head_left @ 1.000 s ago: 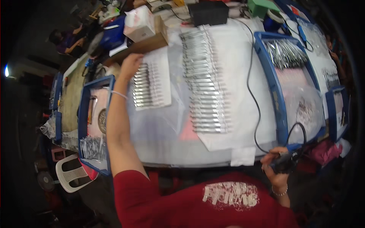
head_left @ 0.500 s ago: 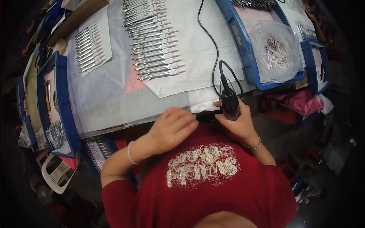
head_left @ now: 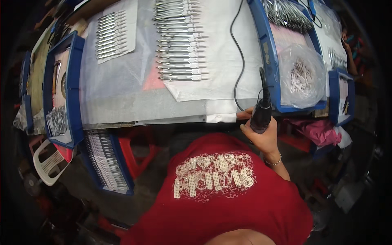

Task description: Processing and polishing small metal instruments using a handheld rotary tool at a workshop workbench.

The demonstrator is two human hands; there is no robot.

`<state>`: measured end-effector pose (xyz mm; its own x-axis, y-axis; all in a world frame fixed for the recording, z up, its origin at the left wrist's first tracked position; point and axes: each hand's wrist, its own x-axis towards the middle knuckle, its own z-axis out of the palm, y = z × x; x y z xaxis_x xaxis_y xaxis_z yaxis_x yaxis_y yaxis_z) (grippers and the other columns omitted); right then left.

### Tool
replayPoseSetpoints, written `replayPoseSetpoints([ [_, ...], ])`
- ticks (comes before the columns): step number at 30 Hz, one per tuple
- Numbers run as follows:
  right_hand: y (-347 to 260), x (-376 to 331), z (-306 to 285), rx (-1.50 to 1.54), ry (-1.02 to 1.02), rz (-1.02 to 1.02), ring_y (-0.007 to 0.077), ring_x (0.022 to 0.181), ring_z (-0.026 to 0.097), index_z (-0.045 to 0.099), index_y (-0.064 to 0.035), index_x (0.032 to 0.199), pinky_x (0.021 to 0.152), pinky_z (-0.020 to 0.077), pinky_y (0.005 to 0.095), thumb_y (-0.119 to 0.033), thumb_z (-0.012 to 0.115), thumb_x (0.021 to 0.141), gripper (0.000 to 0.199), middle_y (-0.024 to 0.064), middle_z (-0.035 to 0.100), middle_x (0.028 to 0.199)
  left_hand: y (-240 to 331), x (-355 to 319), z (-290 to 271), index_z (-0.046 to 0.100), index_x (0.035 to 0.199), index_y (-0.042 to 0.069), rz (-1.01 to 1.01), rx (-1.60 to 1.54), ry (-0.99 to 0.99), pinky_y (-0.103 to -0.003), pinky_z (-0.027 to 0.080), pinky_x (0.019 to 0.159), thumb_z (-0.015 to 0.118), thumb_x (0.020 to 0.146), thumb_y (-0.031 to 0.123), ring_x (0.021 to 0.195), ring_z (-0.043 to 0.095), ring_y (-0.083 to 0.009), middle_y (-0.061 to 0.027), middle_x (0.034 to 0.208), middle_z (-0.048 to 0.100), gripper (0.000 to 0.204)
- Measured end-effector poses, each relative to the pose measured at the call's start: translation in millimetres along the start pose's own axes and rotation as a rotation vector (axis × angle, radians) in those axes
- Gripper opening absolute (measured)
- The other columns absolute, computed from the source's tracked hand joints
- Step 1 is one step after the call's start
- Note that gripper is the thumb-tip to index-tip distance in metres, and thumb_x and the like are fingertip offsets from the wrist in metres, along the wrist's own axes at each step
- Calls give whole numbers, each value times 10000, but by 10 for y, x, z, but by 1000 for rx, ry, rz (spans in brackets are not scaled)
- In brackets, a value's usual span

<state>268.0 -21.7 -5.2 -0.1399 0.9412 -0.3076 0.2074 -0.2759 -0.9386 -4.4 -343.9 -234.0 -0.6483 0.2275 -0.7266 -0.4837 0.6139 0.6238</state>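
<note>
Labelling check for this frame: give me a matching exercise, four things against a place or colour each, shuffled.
Things:
1. black corded tool
2. clear bag of small metal parts
3. white plastic stool
4. shirt

Places or colours:
A. red
B. lower left, beside the table
C. in the right hand
D. in the blue tray at right

Pairs: 1-C, 2-D, 3-B, 4-A

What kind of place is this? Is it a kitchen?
Not a kitchen: it looks like a small workshop. Rows of metal tools lie on a covered table, blue trays hold small metal parts, and the right hand grips a corded black power tool.
</note>
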Motion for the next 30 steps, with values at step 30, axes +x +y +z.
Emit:
replayPoseSetpoints([
  [30, -242, -20, -76, 312, 63, -445, 166, 759, 613, 384, -11, 1184, 759, 512, 279, -62, 621, 832, 427, 155, 622, 965, 1863, -20, 29, 622, 968, -3, 339, 1950, -842, -345, 502, 687, 520, 909, 92, 770, 634, -319, -185, 858, 633, 152],
])
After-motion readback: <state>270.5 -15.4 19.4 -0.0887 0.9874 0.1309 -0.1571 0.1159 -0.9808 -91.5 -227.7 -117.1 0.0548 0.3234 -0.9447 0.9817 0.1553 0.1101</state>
